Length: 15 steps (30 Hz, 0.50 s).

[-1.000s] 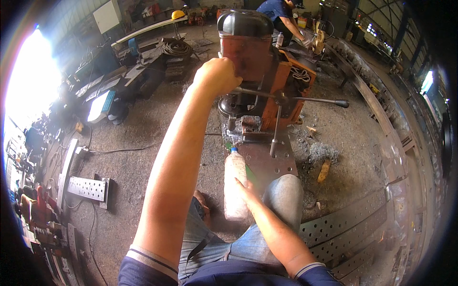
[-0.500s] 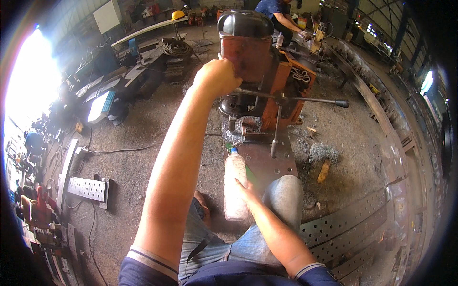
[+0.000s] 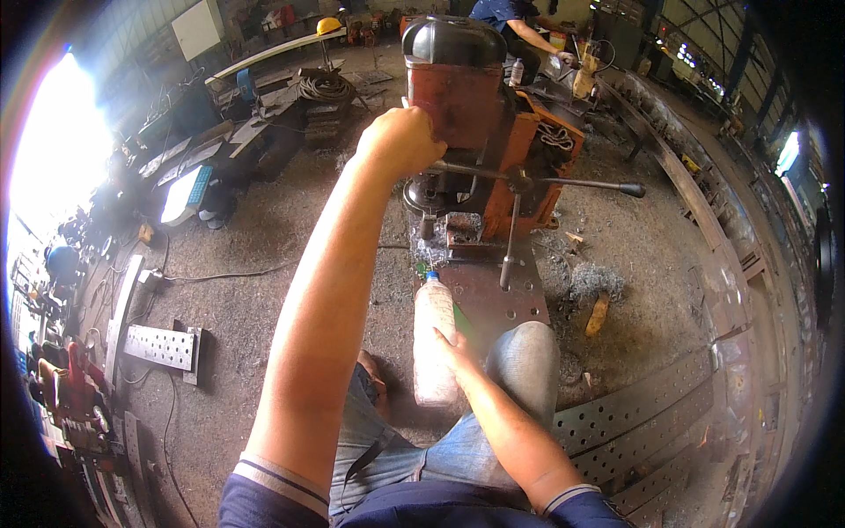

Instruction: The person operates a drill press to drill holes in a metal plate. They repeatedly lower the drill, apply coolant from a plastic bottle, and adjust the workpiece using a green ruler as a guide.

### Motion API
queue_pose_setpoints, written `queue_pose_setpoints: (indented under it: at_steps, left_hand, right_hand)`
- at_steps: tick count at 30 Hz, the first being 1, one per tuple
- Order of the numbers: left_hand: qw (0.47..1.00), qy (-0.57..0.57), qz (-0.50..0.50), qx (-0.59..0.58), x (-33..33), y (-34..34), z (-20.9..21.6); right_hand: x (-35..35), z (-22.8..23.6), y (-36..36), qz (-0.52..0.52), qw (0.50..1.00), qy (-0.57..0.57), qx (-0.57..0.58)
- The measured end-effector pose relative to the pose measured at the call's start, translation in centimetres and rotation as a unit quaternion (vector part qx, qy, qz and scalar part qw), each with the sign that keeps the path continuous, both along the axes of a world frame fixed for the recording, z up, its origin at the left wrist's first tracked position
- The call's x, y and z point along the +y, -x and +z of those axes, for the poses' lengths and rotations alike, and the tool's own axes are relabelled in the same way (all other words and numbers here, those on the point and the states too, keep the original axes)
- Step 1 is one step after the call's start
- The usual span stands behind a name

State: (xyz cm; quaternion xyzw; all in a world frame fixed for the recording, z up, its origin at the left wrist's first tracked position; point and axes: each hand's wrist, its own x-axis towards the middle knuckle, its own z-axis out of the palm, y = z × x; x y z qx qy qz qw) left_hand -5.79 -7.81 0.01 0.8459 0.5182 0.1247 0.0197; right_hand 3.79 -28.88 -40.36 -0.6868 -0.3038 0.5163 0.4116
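Note:
In front of me stands an orange and black magnetic drill (image 3: 455,106) on a steel plate (image 3: 488,295) with holes. My left hand (image 3: 400,141) is closed around the end of one of its feed levers (image 3: 471,171). Other arms of the lever handle stick out to the right and downward. My right hand (image 3: 451,349) grips a plastic bottle (image 3: 433,321) with whitish contents and a blue cap. The bottle's capped end points away from me, just short of the drill's spindle (image 3: 428,227). Metal shavings lie around the spindle's foot.
Perforated steel strips (image 3: 638,414) lie at lower right beside a long steel beam (image 3: 695,202). A pile of shavings (image 3: 598,280) sits right of the plate. At left lie a perforated bracket (image 3: 160,346) and a cable (image 3: 233,275). A co-worker (image 3: 510,22) works behind the drill.
My hands, the bottle and the drill look nearly the same as before. The co-worker's arm behind the drill has shifted slightly.

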Motion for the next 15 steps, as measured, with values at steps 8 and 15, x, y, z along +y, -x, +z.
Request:
queue_pose_setpoints:
  at_steps: [8,15]
  left_hand:
    - [1.0,-0.011,-0.013,0.015,-0.1,0.1,0.0]
    - [1.0,-0.004,-0.006,0.0,-0.1,0.2,-0.2]
  right_hand:
    - [0.2,-1.8,0.0,-0.014,0.996,0.032,-0.081]
    - [0.2,-1.4,-0.3,0.012,0.999,0.027,-0.036]
